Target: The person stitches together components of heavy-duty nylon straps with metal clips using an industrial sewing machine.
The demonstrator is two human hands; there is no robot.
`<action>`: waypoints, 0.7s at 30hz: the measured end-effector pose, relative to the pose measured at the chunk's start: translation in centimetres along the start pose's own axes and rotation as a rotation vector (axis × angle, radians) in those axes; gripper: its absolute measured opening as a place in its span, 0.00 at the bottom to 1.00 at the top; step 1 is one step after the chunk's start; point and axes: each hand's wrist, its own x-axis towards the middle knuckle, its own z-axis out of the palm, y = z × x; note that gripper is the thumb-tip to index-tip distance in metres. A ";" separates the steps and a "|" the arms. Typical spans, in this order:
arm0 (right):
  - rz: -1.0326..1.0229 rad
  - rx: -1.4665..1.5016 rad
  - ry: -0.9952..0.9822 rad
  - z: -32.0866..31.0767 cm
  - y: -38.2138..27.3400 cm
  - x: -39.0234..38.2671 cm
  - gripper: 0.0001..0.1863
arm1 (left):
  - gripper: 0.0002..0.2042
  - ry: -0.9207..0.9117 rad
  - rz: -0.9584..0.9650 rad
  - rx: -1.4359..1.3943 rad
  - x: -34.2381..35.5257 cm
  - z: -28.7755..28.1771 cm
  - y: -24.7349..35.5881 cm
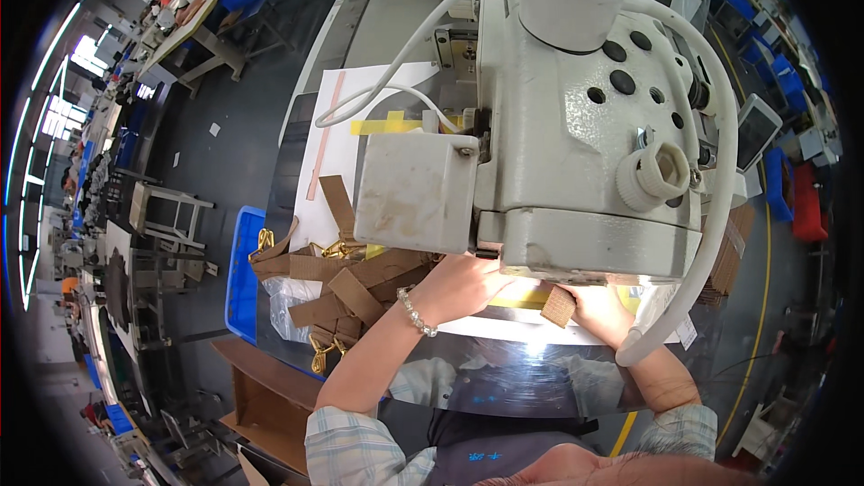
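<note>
A large off-white sewing machine head (pixel 576 171) stands over the work, and both hands reach in under its front edge. My left hand (pixel 463 290), with a beaded bracelet on the wrist, lies at the left of the lit spot; its fingertips are hidden by the machine. On the other side is my right hand (pixel 601 311), its fingers largely out of sight too. Right beside it, a short end of brown webbing strap (pixel 558 307) sticks out toward me. A white sheet (pixel 468 325) with a yellow strip (pixel 517 296) lies beneath the hands.
Brown strap pieces (pixel 355 292) with gold metal clips (pixel 338 250) are heaped on the left of the table, near a clear plastic bag (pixel 292 306). Beyond them is a blue bin (pixel 241 274); a cardboard box (pixel 265 405) sits below. A white cable hose (pixel 720 216) arcs down at the right.
</note>
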 end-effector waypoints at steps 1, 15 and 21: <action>-0.009 0.014 0.008 0.1 0.1 0.0 0.19 | 0.07 -0.013 0.005 -0.011 0.1 0.1 0.0; -0.166 0.023 0.089 -0.6 -0.9 0.1 0.19 | 0.12 -0.174 -0.109 0.010 -0.3 0.8 0.5; -0.193 0.099 0.072 -0.8 -0.2 0.2 0.19 | 0.15 -0.143 -0.062 0.052 0.0 0.4 1.0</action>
